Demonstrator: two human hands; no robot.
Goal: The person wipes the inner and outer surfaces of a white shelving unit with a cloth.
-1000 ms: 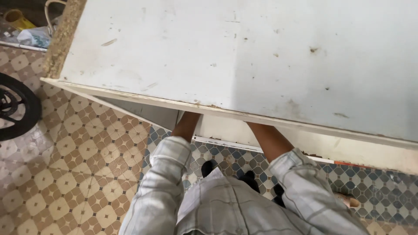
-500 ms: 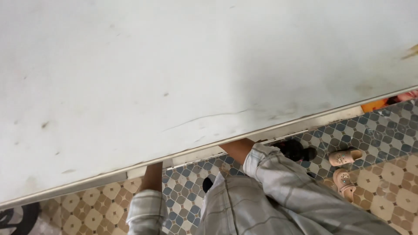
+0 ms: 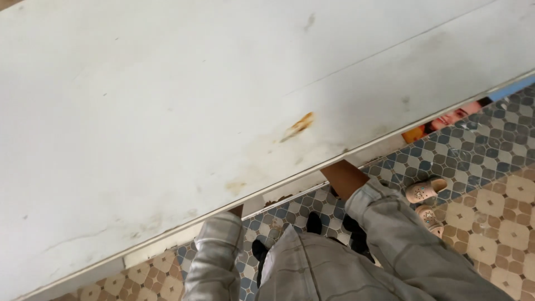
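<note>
A large white board [image 3: 223, 111], scuffed and marked with a rusty stain, fills most of the head view and slopes up to the right. Both my arms reach under its near edge. My left sleeve [image 3: 220, 245] in pale checked cloth disappears beneath the edge, and the left hand is hidden. My bare right forearm [image 3: 345, 177] goes under the edge further right, and that hand is hidden too. I cannot tell from here what the hands grip below the board.
Patterned floor tiles lie below, blue-grey near the board [image 3: 473, 150] and tan further out [image 3: 501, 223]. A pair of pink sandals [image 3: 424, 192] lies to my right. A colourful printed sheet [image 3: 446, 120] shows under the board's right edge. A dark shoe [image 3: 314, 223] is visible below me.
The view has swung along the board: its rusty stain and the printed sheet have come into sight. Both arms stay tucked under the near edge, the left sleeve now further in.
</note>
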